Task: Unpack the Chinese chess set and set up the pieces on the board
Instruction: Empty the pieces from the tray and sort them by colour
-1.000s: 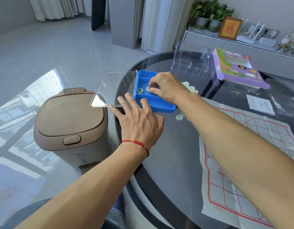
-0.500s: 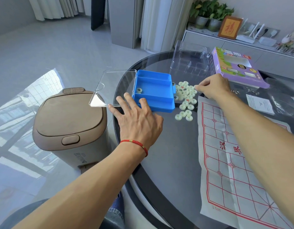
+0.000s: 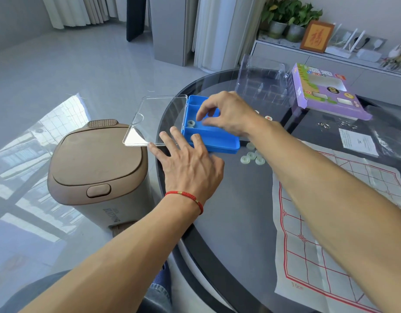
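A blue plastic case (image 3: pixel 217 144) lies on the round dark glass table (image 3: pixel 235 199), its clear lid (image 3: pixel 156 119) swung open to the left. One pale chess piece (image 3: pixel 191 123) lies in the case's left compartment. My right hand (image 3: pixel 226 114) hovers over the case, thumb and fingers curved just right of that piece, holding nothing I can see. My left hand (image 3: pixel 190 163) presses flat on the table, fingertips against the case's near edge. Several pale pieces (image 3: pixel 251 155) lie on the glass beside the case. The paper board (image 3: pixel 330 222) with red lines is spread at the right.
A purple game box (image 3: pixel 326 93) and a clear plastic insert (image 3: pixel 262 80) stand at the table's far side. A white leaflet (image 3: pixel 357 141) and small metal rings (image 3: pixel 323 124) lie to the right. A beige lidded bin (image 3: pixel 98 172) stands on the floor by the table's left edge.
My right hand went from the case to the pile of pieces on the glass, then came back over the case. My left hand stayed put.
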A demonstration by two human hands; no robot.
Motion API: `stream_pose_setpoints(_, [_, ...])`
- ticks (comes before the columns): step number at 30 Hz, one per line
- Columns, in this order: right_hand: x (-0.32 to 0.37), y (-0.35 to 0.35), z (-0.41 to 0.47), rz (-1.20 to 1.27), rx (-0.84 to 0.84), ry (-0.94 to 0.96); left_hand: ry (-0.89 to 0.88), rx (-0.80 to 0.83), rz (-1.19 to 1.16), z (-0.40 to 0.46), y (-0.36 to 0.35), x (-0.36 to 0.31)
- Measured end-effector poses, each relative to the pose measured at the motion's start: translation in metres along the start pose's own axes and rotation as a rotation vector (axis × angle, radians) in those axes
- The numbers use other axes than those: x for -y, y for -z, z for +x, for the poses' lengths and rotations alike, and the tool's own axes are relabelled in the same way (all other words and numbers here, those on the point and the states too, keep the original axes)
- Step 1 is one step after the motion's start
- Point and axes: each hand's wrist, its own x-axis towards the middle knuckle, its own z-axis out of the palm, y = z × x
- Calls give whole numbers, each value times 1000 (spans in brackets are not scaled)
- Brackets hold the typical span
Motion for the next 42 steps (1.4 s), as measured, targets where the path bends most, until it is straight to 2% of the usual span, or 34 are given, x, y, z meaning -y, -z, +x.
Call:
stream_pose_setpoints(4, [4, -14, 13, 55, 100, 21, 6, -20, -4, 0, -2, 0])
stream_pose_setpoints(8, [-5, -6, 10, -2, 112, -2, 5, -34, -11, 1, -3, 0])
stream_pose_setpoints(13, [-12, 4, -1, -85, 90, -38, 4, -33, -10, 0, -2, 0])
stream_pose_setpoints(28, [-13, 0, 0, -44, 33, -127, 4, -29, -7, 0, -2, 0])
stream_pose_setpoints(34, [-11, 1, 3, -84, 212, -52, 4, -32, -9, 0, -1, 0])
stream_pose_setpoints(42, [-10, -1, 6, -54, 124, -40, 6, -21, -13, 0, -2, 0])
